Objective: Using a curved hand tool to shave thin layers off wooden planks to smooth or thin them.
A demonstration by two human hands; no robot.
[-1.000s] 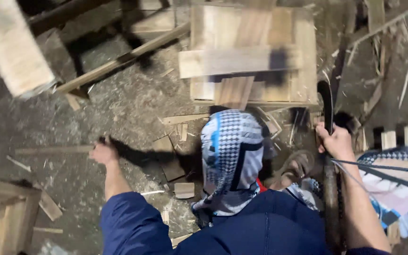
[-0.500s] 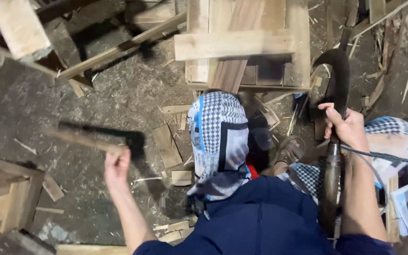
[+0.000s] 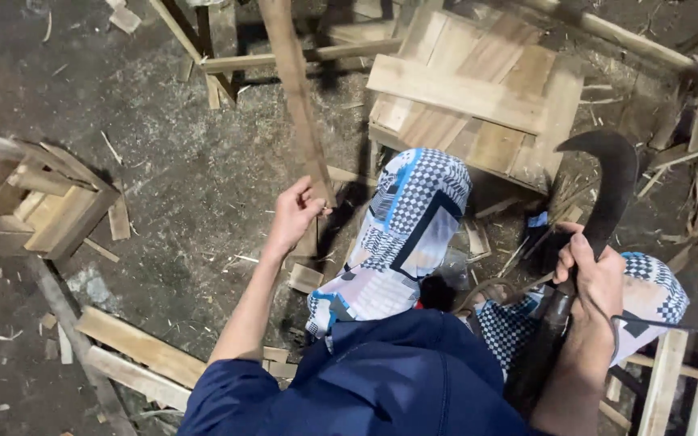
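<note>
My left hand (image 3: 294,215) grips the lower end of a long thin wooden slat (image 3: 296,97), which stands nearly upright and leans away toward the top of the view. My right hand (image 3: 593,273) is closed around the handle of a dark curved blade (image 3: 607,182), a machete-like knife whose hooked tip points up and left. A patterned blue, black and white cloth (image 3: 401,234) hangs below the camera between both arms, over a dark blue garment (image 3: 381,379).
A wooden pallet-like block of planks (image 3: 478,97) lies ahead. A small wooden crate (image 3: 38,202) sits at left. Loose slats (image 3: 135,355) lie at lower left, more at right (image 3: 688,387). Chips and splinters litter the dirt floor.
My left hand picked a slat up off the ground and raised it upright. My right hand kept hold of the curved blade, which now shows more fully.
</note>
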